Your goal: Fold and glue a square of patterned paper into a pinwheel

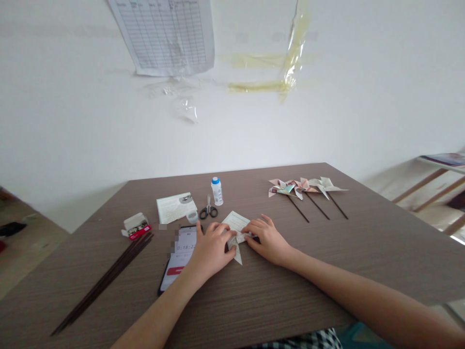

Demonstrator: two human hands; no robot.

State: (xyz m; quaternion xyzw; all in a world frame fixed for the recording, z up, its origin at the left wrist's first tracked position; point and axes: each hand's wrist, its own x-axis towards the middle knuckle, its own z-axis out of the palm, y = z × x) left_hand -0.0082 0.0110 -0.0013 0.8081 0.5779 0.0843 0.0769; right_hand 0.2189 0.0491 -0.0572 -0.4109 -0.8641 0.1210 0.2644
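A folded piece of printed paper [236, 228] lies on the wooden table [276, 291] in front of me. My left hand [212, 249] rests on its left part, fingers bent down onto the paper. My right hand [267, 237] presses the right part, fingertips pinched against a fold. Both hands meet over the paper's middle, which they partly hide. A phone [178, 259] showing a timer lies just left of my left hand, partly under it.
Scissors [208, 210], a white glue bottle with a blue cap [217, 191] and a stack of paper [175, 207] lie behind the hands. Three finished paper pinwheels [303, 189] on dark sticks lie at the right. Several dark sticks [105, 281] and a small red box [137, 228] are at the left.
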